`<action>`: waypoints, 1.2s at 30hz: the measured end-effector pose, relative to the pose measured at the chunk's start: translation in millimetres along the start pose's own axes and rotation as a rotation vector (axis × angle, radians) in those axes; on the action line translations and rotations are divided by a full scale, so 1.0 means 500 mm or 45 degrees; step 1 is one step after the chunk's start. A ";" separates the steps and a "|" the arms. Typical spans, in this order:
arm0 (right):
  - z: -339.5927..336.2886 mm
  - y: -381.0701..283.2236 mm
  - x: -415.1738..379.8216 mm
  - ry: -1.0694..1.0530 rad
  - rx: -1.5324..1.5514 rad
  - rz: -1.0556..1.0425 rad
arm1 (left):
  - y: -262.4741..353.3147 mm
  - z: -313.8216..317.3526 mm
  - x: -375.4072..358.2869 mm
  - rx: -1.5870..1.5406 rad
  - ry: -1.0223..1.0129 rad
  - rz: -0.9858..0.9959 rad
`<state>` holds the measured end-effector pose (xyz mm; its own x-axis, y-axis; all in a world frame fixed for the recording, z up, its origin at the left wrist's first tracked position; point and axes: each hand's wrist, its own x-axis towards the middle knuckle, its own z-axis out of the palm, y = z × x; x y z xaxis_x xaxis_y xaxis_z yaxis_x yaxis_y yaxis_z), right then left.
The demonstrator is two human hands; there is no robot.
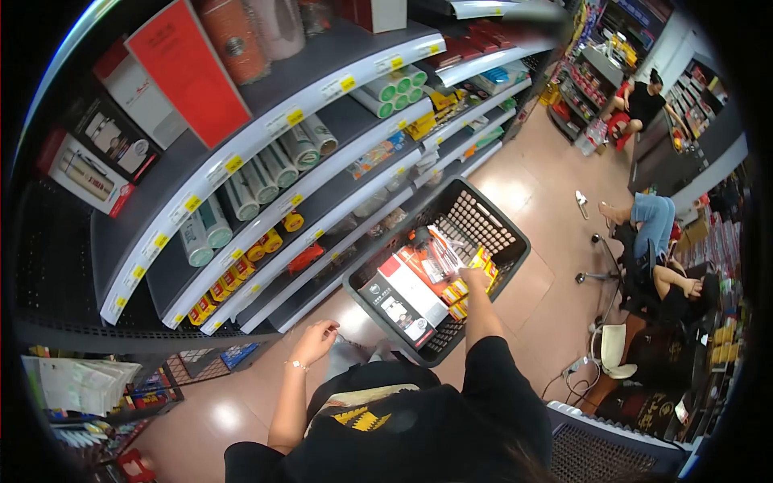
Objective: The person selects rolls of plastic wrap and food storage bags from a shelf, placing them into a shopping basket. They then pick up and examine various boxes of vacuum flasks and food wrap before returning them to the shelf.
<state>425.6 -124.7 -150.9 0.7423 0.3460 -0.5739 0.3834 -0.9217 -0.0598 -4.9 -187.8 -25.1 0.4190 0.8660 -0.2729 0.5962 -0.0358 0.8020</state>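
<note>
A dark plastic shopping basket (515, 233) sits in front of me, below the shelves. Inside it my right hand (475, 279) has its fingers closed at the edge of a clear plastic packet (441, 253) with white and orange parts; the fingertips are partly hidden. Several yellow-and-red small boxes (457, 299) lie around that hand. A black-and-white box with a cup picture (396, 310) lies flat at the basket's near left side, beside a red-and-white box (415, 278). Outside the basket, my left hand (320, 340) hangs free with loosely bent fingers apart, holding nothing.
Curved shelves (338, 133) with yellow price tags run along the left, carrying boxed cups, rolled goods and small yellow boxes. On the right are a seated person (656, 229), an office chair base (597, 262) and cables (576, 370) on the floor. Another person (644, 105) sits farther back.
</note>
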 end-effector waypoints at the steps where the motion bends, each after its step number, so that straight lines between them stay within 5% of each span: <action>1: 0.021 0.023 0.049 0.021 0.330 0.075 | -0.001 -0.005 -0.004 0.002 0.018 0.005; 3: 0.009 0.043 0.087 -0.051 0.962 0.140 | -0.007 -0.015 -0.009 0.005 0.014 -0.009; 4: 0.015 0.082 0.148 -0.362 1.360 -0.012 | -0.012 -0.020 -0.008 -0.001 0.002 -0.027; 6: -0.048 0.112 0.103 -0.466 1.655 -0.075 | -0.016 -0.015 -0.003 0.010 -0.028 -0.033; 13: -0.143 0.239 -0.159 -0.434 1.727 -0.738 | 0.003 0.025 0.065 0.032 -0.164 0.217; 18: -0.139 0.247 -0.335 -1.069 2.246 -0.723 | 0.090 0.086 0.102 -0.324 -0.377 0.324; 23: -0.087 0.157 -0.395 -1.531 1.894 -1.045 | 0.168 0.074 0.063 -1.115 -0.509 0.259; 24: -0.079 0.132 -0.411 -1.611 1.771 -1.078 | 0.173 0.074 0.049 -1.101 -0.220 0.389; 26: -0.084 0.080 -0.462 -1.739 1.665 -1.087 | 0.167 0.046 0.009 -1.251 -0.102 0.192; 32: -0.063 -0.025 -0.548 -2.023 1.105 -1.075 | 0.070 0.027 -0.089 -1.577 0.327 0.232; 34: -0.044 -0.049 -0.582 -2.005 0.985 -1.414 | 0.069 0.010 -0.136 -1.674 0.423 0.174; 36: -0.055 -0.056 -0.625 -2.027 0.746 -1.412 | 0.055 -0.002 -0.178 -1.695 0.578 0.121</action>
<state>198.1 -201.9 52.5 -0.8136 0.5597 -0.1576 -0.1891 -0.5109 -0.8386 -26.2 -265.5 21.8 0.0142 0.9792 -0.2025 -0.6132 0.1685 0.7718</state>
